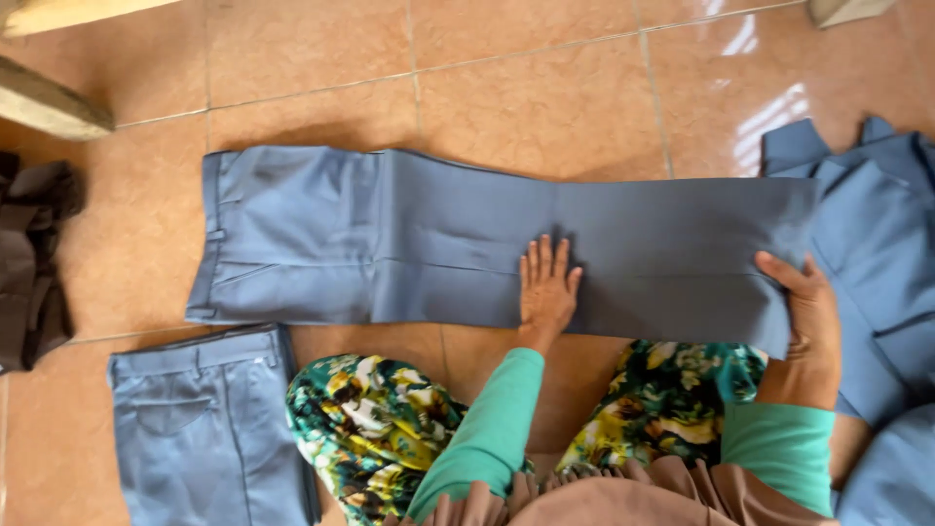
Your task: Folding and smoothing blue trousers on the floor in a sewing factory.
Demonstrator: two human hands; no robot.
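My left hand (545,284) lies flat with the fingers spread a little, palm pressed down on the middle of the grey-blue trousers (438,244), gripping nothing; I judge it sits there to pin the cloth so the legs stay smooth and stacked one on the other. My right hand (806,310) is at the hem end of the same trousers, fingers loosely open and laid along the cut edge, thumb side up; whether it has cloth pinched under the fingers I cannot tell, since the hem hides the fingertips. The trousers themselves stretch lengthwise across the tiled floor (545,97) in front of my knees, waistband toward the left, hems toward the right, lying flat and folded leg on leg, which looks like why both hands work at the leg half rather than the waist. Nearer to me, my floral skirt (375,419) covers my knees, just touching the near edge of the trousers. By the floor's near-left corner a second pair of grey-blue trousers (200,429) lies flat, waistband toward the long pair and almost touching it. Beyond my right hand, at the right edge, more blue garments (877,224) lie heaped and overlapping. At the far left edge sits a dark bundle of cloth (34,253), well apart from everything I touch.
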